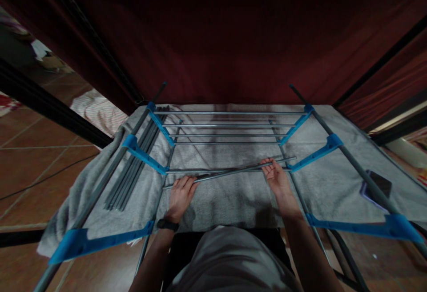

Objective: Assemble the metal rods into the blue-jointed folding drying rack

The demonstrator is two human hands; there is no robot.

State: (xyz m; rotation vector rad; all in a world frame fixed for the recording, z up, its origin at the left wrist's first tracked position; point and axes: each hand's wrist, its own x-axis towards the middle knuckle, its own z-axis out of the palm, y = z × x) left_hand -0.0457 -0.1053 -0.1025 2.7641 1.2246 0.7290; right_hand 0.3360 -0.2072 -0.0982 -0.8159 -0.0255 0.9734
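Note:
A drying-rack frame with grey tubes and blue plastic brackets (143, 155) lies over a grey towel (233, 194). Both my hands hold one loose grey rod (230, 172) that runs slightly tilted across the frame. My left hand (182, 194) is closed around the rod's left end, a dark watch on that wrist. My right hand (276, 177) grips the rod near its right end, close to a blue bracket (313, 153). Several fitted rods (230, 125) span the frame beyond my hands.
A bundle of loose grey rods (133, 167) lies on the towel at the left. A dark phone (376, 185) rests on the towel at the right. Dark red cloth (233, 38) hangs behind. Tiled floor (33, 150) shows at the left.

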